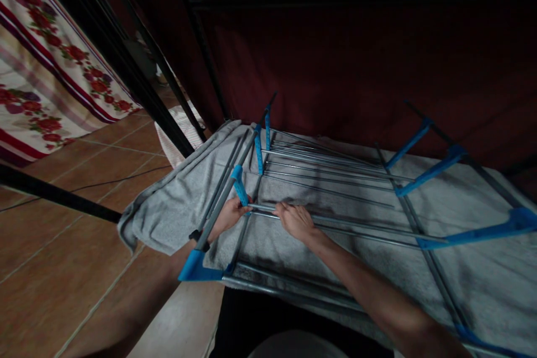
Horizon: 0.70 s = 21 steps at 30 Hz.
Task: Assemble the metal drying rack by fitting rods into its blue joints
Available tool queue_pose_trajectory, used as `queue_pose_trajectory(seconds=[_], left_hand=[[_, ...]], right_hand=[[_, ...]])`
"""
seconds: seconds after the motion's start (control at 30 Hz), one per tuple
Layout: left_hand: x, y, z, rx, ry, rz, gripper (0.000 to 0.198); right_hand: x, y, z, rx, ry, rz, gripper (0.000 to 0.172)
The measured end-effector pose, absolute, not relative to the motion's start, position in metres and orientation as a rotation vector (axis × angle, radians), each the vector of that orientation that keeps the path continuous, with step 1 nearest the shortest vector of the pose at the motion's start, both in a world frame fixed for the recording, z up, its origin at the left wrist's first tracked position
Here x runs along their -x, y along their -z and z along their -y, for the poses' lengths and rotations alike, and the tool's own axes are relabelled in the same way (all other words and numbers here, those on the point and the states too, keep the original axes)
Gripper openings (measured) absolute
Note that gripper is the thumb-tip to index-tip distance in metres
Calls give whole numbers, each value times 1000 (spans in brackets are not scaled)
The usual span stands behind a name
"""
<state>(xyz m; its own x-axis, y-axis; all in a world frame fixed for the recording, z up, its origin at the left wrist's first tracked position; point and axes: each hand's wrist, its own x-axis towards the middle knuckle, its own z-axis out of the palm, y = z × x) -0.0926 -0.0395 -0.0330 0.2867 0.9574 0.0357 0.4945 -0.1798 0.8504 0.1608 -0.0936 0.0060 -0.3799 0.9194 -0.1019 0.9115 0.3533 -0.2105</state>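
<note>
Nearest the camera, the bare right forearm (373, 291) reaches over a metal frame (441, 277) lying on a rumpled grey blanket (168, 221). The left hand (234, 215) grips the foot of a blue bracket (240, 185), where a rod (356, 224) meets it; the right hand (296, 221) is closed around that rod, near the joint. Uneven force from the two hands could twist the rod loose or strain the bracket, and fingertips there might get pinched. The soft blanket probably gives underneath, so the frame could rock.
</note>
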Motion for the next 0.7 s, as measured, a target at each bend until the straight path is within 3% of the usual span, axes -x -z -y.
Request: queue_pose_trajectory(seconds=[0.7], left_hand=[[90,26,42,-1761,-783,-1311,32]], right_hand=[[-162,-10,91,1711,-448,2533,42]])
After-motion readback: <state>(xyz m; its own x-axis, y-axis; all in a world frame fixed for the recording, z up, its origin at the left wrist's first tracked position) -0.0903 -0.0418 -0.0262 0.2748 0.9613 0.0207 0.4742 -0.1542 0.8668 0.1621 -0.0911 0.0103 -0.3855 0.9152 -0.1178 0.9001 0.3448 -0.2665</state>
